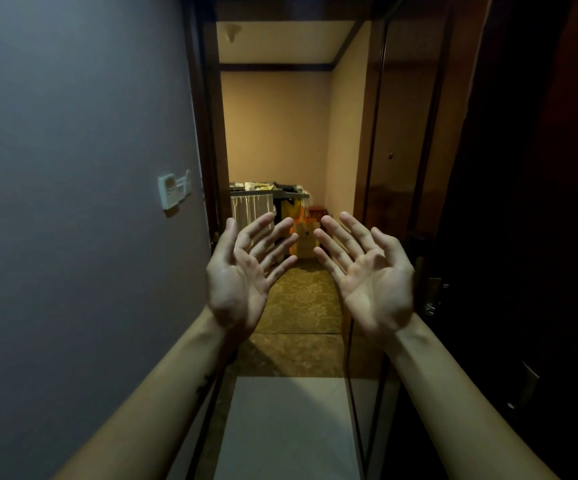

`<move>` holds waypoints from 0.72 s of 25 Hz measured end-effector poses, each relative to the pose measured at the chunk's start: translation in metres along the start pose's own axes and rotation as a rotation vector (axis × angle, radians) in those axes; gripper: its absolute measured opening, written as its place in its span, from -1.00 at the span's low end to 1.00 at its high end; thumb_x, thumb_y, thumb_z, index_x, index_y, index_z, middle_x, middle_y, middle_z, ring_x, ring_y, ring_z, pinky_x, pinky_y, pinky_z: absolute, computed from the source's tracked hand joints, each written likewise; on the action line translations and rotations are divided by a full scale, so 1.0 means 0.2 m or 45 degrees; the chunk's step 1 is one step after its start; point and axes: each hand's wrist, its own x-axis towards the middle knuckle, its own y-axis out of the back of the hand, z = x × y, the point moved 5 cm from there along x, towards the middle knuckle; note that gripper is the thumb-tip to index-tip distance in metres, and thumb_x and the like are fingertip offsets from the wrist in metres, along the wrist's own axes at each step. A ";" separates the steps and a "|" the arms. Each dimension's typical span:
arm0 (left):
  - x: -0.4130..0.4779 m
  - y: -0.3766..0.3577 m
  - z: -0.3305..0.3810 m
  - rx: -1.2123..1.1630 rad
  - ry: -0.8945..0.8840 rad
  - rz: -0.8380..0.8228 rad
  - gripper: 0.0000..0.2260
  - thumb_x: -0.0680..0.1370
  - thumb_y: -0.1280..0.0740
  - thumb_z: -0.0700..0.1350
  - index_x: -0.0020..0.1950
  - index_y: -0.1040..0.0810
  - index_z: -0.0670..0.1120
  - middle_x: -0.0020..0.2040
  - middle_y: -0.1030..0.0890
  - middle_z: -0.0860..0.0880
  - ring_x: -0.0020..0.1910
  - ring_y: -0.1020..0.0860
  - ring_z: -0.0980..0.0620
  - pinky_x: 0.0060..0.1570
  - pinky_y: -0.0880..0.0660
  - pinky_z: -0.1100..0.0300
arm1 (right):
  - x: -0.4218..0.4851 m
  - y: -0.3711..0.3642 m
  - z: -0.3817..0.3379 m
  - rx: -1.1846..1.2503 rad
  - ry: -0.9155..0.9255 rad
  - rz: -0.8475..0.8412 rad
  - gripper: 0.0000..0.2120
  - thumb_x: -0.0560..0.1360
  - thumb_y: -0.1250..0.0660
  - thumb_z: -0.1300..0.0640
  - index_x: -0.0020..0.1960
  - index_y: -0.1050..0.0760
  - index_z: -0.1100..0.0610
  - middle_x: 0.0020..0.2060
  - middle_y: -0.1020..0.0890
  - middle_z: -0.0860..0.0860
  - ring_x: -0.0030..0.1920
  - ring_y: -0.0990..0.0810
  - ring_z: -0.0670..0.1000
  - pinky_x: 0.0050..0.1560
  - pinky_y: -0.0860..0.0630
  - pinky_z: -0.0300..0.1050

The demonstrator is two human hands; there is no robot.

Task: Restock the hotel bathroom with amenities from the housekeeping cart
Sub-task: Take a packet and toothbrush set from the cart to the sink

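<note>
Nothing's been picked up yet, so I'd say the step right now is just getting out to the grey housekeeping cart with the pleated beige curtain (252, 202), which is parked past the dark wooden doorway (211, 133) in the lit corridor, well ahead of the hands. Best bet: walk right up to it before reaching, and check the top tray, since what's on it is too small to make out from here. Left hand (237, 282) and right hand (375, 285) are both raised palms-up, fingers spread wide, holding nothing, forearms stretched forward over the patterned carpet (301, 306).
</note>
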 end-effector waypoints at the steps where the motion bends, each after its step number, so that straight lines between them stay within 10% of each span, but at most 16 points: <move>1: 0.04 0.00 -0.03 -0.008 0.010 0.001 -0.44 0.68 0.07 0.22 0.48 -0.39 -0.09 0.36 -0.59 -0.16 0.37 -0.55 -0.13 0.43 -0.36 -0.17 | 0.04 0.04 0.00 0.013 -0.007 0.002 -0.52 0.65 -0.02 -0.03 0.47 -0.37 0.14 0.37 -0.56 0.15 0.36 -0.55 0.13 0.38 -0.42 0.09; 18: 1.54 0.93 -0.30 -0.046 -0.039 0.104 -0.50 0.71 0.04 0.15 0.47 -0.39 -0.12 0.34 -0.60 -0.17 0.34 -0.57 -0.14 0.42 -0.39 -0.18 | 1.58 0.49 0.67 -0.091 -0.121 0.032 -0.50 0.66 -0.03 -0.02 0.51 -0.32 0.20 0.37 -0.55 0.18 0.37 -0.54 0.17 0.46 -0.36 0.16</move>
